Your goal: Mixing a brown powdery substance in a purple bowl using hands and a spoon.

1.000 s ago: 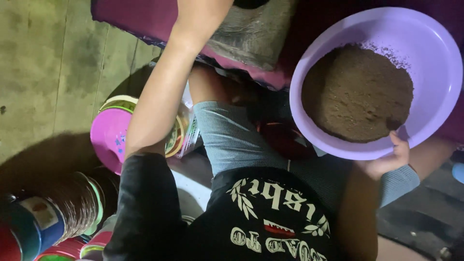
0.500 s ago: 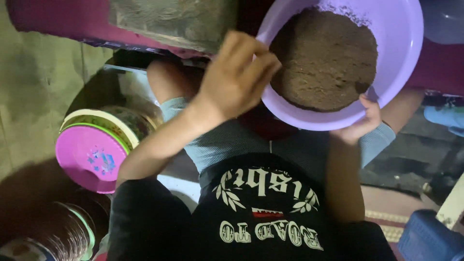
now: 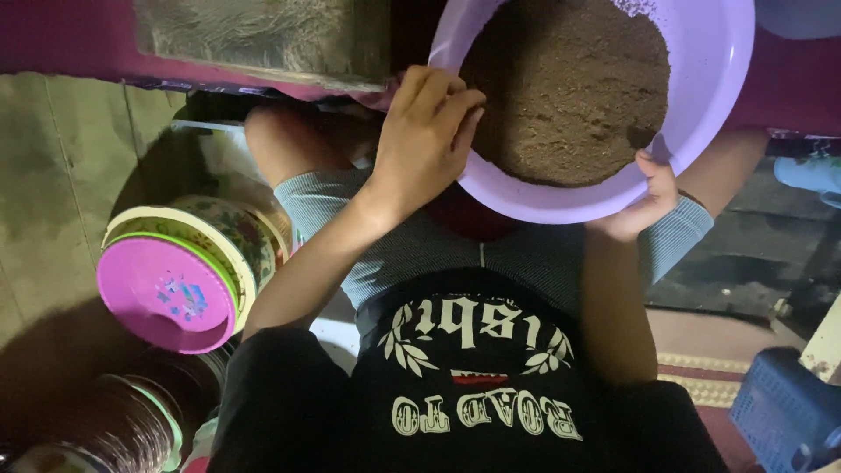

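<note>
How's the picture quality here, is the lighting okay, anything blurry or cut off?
Head view: dim, uneven light; the purple basin and left hand are lit and fairly sharp. Deep shadow swallows the bottom left below the pink lid. The basin's top rim is cropped by the frame. The right hand shows only partly, under the rim.

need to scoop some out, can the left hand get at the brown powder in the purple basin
Probably yes. The left hand rests on the near rim of the purple basin, fingertips at the edge of the brown powder. Nothing covers it, and the right hand grips the opposite rim.
</note>
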